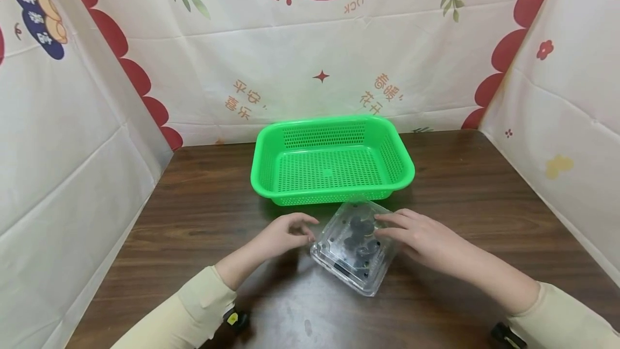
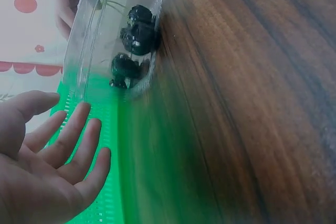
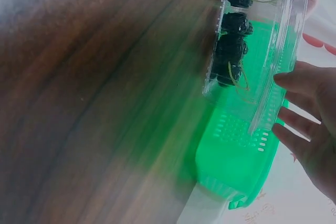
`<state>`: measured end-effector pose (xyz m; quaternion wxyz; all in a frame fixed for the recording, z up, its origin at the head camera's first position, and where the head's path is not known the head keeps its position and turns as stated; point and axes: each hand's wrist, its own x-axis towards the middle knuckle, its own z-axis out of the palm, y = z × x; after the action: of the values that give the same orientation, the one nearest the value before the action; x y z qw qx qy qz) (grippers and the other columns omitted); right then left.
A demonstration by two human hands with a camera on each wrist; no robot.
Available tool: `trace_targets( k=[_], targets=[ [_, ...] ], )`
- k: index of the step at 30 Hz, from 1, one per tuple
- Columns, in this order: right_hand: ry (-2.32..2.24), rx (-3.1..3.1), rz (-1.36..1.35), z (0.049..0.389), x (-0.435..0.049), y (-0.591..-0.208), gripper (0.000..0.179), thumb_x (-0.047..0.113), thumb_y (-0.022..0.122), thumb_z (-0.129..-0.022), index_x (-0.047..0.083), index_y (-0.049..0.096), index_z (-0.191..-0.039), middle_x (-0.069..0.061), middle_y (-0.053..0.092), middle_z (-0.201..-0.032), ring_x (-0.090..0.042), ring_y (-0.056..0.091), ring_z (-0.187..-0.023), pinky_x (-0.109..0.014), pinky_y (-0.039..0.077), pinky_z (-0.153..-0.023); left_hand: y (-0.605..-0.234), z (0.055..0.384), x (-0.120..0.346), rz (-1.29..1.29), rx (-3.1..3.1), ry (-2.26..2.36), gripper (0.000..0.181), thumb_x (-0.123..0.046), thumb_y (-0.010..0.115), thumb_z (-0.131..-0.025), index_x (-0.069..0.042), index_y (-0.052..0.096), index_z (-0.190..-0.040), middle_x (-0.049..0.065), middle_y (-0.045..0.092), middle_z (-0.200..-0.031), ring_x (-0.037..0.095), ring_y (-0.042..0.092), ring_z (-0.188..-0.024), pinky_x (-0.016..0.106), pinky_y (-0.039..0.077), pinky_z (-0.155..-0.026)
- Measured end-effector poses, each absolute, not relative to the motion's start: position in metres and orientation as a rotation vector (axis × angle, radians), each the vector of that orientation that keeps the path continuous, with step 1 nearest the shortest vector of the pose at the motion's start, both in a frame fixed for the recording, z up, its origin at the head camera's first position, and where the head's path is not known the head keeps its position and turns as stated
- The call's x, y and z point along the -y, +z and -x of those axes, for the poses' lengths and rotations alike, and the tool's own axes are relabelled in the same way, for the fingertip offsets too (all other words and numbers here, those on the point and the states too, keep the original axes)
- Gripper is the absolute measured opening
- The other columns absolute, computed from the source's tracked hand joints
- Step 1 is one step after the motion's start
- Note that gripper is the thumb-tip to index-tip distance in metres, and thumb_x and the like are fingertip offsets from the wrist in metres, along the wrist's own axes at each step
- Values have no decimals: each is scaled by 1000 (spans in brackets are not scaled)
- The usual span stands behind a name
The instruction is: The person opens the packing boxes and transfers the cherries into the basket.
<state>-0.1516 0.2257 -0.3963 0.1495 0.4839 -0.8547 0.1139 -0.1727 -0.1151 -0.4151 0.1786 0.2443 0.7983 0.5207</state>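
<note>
A clear plastic clamshell box (image 1: 356, 246) sits at an angle on the table, just in front of the green basket. Through its walls I see several dark, glossy, lumpy pieces (image 2: 137, 38) with thin yellow-green stems; their exact kind is unclear. My right hand (image 1: 416, 236) is at the box's right side, fingers loosely extended over the lid. In the right wrist view, the right thumb (image 3: 289, 78) is at the lid's rim. Just off the box's left edge, my left hand (image 1: 286, 235) has relaxed, spread fingers and holds nothing.
Behind the box stands a green perforated plastic basket (image 1: 261, 176) with nothing in it. Dark wood-grain table (image 1: 194, 203) surrounds both. Printed white cloth (image 1: 310, 42) hangs at the back and on both sides.
</note>
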Motion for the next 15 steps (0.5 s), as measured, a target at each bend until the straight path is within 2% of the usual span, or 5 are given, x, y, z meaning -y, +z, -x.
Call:
trace_targets(
  k=[3, 8, 15],
  targets=[
    [357, 2468, -1392, 155, -225, -396, 66, -15, 79, -59, 12, 69, -118, -13, 59, -129, -29, 57, -110, -44, 51, -85, -415, 171, 115, -697, -2244, 1460, 36, 0, 64, -90, 5, 58, -125, 18, 70, -93, 30, 67, -94, 36, 49, -90],
    [360, 2499, -1393, 159, -224, -395, 63, -15, 77, -62, 11, 69, -119, -13, 59, -129, -30, 57, -114, -46, 50, -89, -415, 169, 113, -716, -2251, 1430, 33, -1, 64, -90, 5, 60, -122, 15, 71, -93, 22, 66, -93, 37, 48, -91],
    [324, 2480, -1413, 167, -220, -394, 57, -14, 73, -66, 9, 69, -119, -15, 59, -130, -32, 58, -115, -46, 50, -90, -416, 167, 111, -734, -2221, 1415, 25, 0, 62, -90, 3, 63, -115, 13, 71, -92, 24, 67, -93, 32, 49, -90]
  ],
)
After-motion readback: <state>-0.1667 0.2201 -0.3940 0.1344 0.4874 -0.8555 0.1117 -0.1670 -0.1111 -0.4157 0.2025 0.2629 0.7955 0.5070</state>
